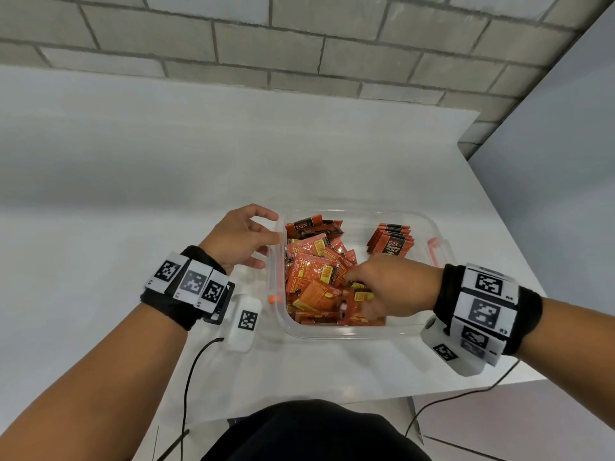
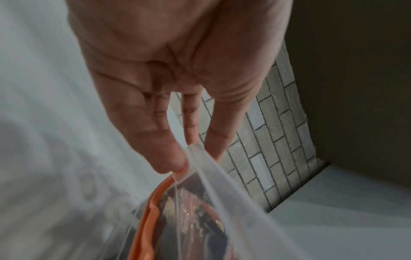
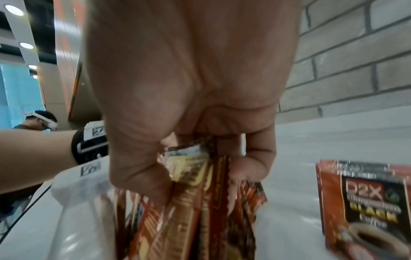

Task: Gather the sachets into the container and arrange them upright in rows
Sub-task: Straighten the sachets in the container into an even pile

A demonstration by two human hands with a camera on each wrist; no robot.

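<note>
A clear plastic container (image 1: 416,332) with orange side clips stands on the white table. A loose heap of orange-red sachets (image 1: 319,277) fills its left half. A short row of sachets (image 1: 392,242) stands upright at its far right, also seen as the row (image 3: 364,202). My right hand (image 1: 362,296) is inside the container, thumb and fingers pinching several sachets (image 3: 200,193) from the heap. My left hand (image 1: 253,241) is at the container's left wall with spread, relaxed fingers; its fingertips (image 2: 169,158) touch the rim (image 2: 200,154) by the orange clip (image 2: 155,202).
The white table (image 1: 133,194) runs left and back to a grey brick wall (image 1: 299,44). Its right edge lies close to the container. Black cables (image 1: 193,377) trail from the wrist cameras over the table's near edge. Another person (image 3: 42,119) is far off in the right wrist view.
</note>
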